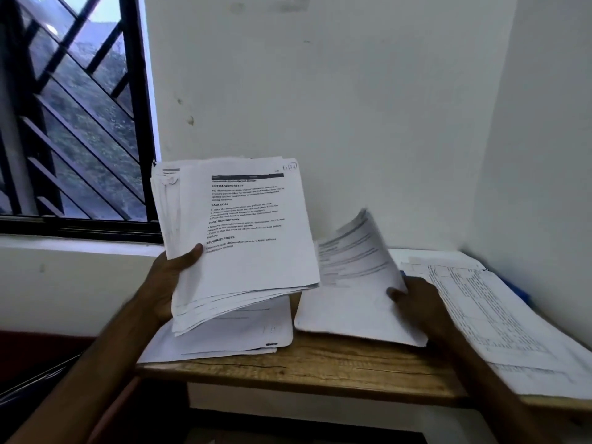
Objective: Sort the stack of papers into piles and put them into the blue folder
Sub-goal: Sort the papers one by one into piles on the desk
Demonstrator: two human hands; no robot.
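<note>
So the left grip [166,283] is wrapped around the stack of papers [243,232], thumb on the front page, holding it up over the bench [320,370] right above a flat pile [230,334]. The right grip [416,299] is pinching the right edge of a blurry curled sheet [352,261], just beside the stack. Further right there's a pile of table printouts [480,309], with a bit of the blue folder [521,292] peeking out from under it.
</note>
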